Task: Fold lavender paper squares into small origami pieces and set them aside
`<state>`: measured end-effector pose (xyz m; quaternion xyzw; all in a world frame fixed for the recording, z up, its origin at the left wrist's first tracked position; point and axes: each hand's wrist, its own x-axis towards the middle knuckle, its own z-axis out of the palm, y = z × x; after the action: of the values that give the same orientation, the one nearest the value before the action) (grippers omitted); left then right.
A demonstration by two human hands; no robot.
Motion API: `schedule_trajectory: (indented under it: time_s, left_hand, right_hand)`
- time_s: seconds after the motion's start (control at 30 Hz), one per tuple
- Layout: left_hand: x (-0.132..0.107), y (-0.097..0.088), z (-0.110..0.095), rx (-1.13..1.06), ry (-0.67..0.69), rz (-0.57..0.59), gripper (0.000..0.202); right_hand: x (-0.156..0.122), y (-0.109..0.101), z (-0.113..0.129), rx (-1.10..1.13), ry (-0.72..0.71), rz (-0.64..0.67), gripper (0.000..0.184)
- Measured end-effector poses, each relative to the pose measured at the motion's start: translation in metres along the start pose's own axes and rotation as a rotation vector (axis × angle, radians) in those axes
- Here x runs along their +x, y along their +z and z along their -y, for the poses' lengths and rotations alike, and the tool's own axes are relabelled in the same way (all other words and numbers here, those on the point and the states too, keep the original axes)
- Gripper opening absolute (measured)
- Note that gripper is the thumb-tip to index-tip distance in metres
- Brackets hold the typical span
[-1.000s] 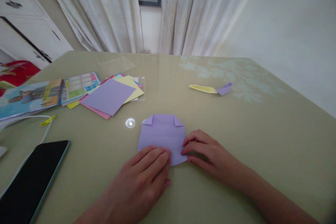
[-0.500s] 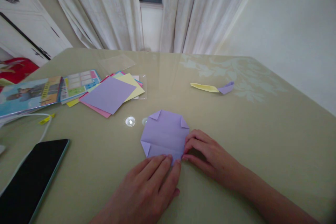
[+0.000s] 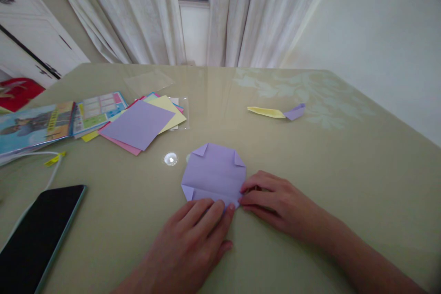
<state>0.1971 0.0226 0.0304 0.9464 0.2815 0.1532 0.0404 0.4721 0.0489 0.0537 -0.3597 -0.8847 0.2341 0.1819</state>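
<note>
A sheet of purple origami paper point(image 3: 213, 172) lies on the table in front of me. Three of its corners show as small folded-in triangles, and a crease runs across its lower part. My left hand point(image 3: 198, 234) rests flat along the paper's near edge, fingers stretched out and pressing on it. At the lower right corner, the fingertips and thumb of my right hand point(image 3: 272, 197) pinch the paper's edge. That corner is partly hidden by the fingers.
A folded yellow and purple paper piece point(image 3: 275, 112) lies farther back, to the right. Coloured paper sheets point(image 3: 139, 124) overlap at the left, beside a picture booklet point(image 3: 37, 124). A phone point(image 3: 41, 234) and a white cable point(image 3: 53, 177) are at the near left.
My right fingers have drawn closer together at the lower right corner. My left hand stays on the near edge. The whole view has shifted slightly.
</note>
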Motion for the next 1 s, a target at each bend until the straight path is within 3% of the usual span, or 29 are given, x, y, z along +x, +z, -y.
schedule_trajectory:
  time_s: [0.53,1.0]
  left_hand:
    - [-0.0021,0.0028,-0.0022,0.015,-0.050,0.085,0.053]
    - [-0.0012,0.0021,-0.0015,0.008,-0.040,0.076,0.055]
  right_hand:
    - [0.0006,-0.0069,0.0057,-0.151,-0.078,-0.003,0.021]
    - [-0.0002,-0.0080,0.0059,-0.197,-0.118,0.026,0.022]
